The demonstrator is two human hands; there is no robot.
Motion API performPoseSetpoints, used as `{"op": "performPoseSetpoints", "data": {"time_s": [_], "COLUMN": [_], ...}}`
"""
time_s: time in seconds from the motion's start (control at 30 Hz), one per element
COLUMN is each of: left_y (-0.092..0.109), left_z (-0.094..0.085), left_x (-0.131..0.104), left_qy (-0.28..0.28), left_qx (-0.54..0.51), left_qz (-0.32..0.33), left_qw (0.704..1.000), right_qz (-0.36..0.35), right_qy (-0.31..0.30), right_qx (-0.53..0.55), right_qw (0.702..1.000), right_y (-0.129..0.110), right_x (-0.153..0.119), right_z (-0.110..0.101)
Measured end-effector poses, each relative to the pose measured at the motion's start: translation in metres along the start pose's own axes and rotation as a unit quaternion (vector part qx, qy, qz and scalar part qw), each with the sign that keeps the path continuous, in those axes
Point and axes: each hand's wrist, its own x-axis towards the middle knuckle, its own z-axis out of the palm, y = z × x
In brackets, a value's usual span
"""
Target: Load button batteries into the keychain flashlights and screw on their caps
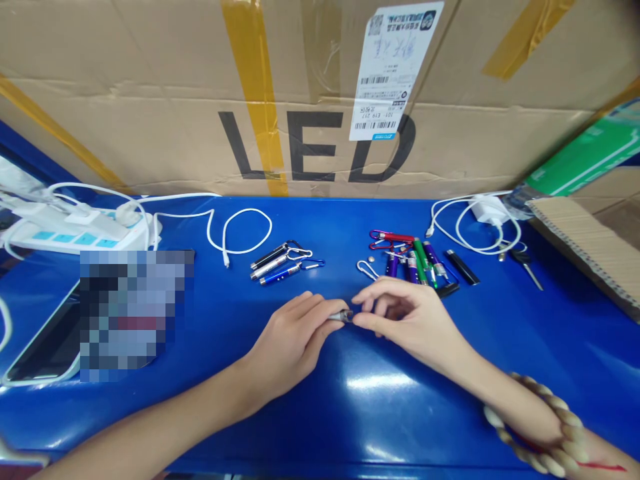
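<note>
My left hand (293,340) is closed around a small silver keychain flashlight (340,315), most of whose body is hidden in the fingers. Its darker end sticks out to the right. My right hand (413,320) is beside that end, with a gap between thumb and forefinger and the other fingers curled. The thumb tip is at the flashlight's end; whether it touches I cannot tell. Beyond my left hand lie finished-looking lights with carabiner clips: a black one (269,256), a silver one (269,267) and a blue one (280,273).
Behind my right hand is a loose cluster: a red flashlight (397,237), green tube (421,261), purple tubes, a black tube (462,267) and a silver carabiner (367,269). A phone (47,333), power strip (75,237), white charger (489,210), keys (525,263) and cardboard box (175,100) surround the blue table.
</note>
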Motion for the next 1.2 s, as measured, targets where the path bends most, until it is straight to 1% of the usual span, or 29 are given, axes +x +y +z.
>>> {"op": "performPoseSetpoints", "data": {"time_s": [0.07,0.13,0.2,0.33,0.47,0.57,0.7,0.87,1.07,1.2], "left_y": [0.0,-0.001,-0.002,-0.003,-0.001,-0.001,-0.002,-0.003,-0.005,-0.007], "left_z": [0.0,0.001,0.002,0.003,0.002,0.002,0.004,0.007,0.009,0.009], "left_x": [0.0,-0.001,-0.002,-0.004,-0.004,-0.005,-0.008,-0.009,-0.011,-0.011], "left_qy": [0.004,0.009,0.005,-0.028,-0.075,-0.088,-0.071,-0.056,-0.03,-0.009], "left_qx": [0.002,0.003,0.001,-0.014,-0.031,-0.058,-0.092,-0.104,-0.082,-0.062], "left_qz": [0.0,0.0,-0.005,-0.027,-0.052,-0.078,-0.089,-0.074,-0.046,-0.029], "left_qw": [1.0,1.0,1.0,0.999,0.995,0.991,0.989,0.99,0.995,0.998], "right_qz": [-0.117,-0.204,-0.247,-0.267,-0.255,-0.221,-0.168,-0.118,-0.064,-0.007], "right_qy": [0.047,0.054,0.044,0.023,0.017,0.01,0.0,-0.007,0.002,-0.002], "right_qx": [-0.084,-0.146,-0.183,-0.205,-0.181,-0.133,-0.082,-0.027,-0.053,-0.016], "right_qw": [0.988,0.967,0.95,0.941,0.95,0.966,0.982,0.993,0.997,1.0], "right_y": [0.0,0.001,0.003,0.008,0.01,0.011,0.01,0.008,0.01,0.011], "right_x": [-0.001,-0.003,-0.005,-0.007,-0.006,-0.005,-0.005,-0.006,-0.006,-0.004], "right_z": [-0.001,-0.002,-0.003,-0.005,-0.005,-0.004,-0.001,0.003,0.006,0.009]}}
